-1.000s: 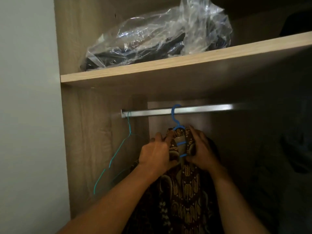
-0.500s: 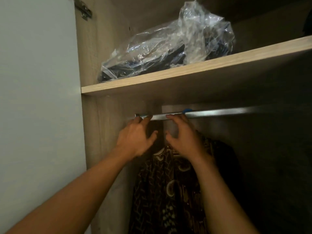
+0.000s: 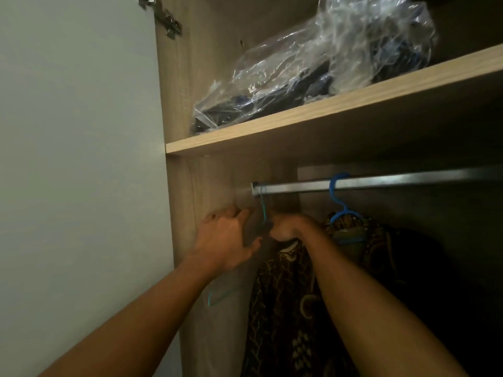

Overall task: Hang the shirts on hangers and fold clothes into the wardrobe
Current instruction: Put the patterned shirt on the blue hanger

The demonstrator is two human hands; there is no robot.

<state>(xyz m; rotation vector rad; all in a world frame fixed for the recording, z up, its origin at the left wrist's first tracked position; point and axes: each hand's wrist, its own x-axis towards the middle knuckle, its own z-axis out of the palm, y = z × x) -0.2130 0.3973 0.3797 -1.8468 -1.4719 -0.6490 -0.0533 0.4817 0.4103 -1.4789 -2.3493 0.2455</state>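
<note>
A brown patterned batik shirt (image 3: 288, 303) hangs on a blue plastic hanger (image 3: 339, 202) hooked over the metal rail (image 3: 381, 182). At the rail's left end hangs a thin blue wire hanger (image 3: 263, 206); its lower corner (image 3: 213, 299) shows below my left forearm. My right hand (image 3: 290, 227) is curled at the wire hanger's neck and seems to grip it, left of the shirt's collar. My left hand (image 3: 226, 240) is beside the wardrobe's side wall, fingers loosely spread toward the wire hanger, holding nothing.
A wooden shelf (image 3: 313, 119) runs just above the rail and carries a clear plastic bag of dark clothes (image 3: 313, 63). The white door (image 3: 81, 159) with its hinge (image 3: 168, 20) stands at the left. The wardrobe's right side is dark.
Both hands came down from the rail and moved left to the wire hanger. The shirt on its blue hanger now hangs free to the right of my hands.
</note>
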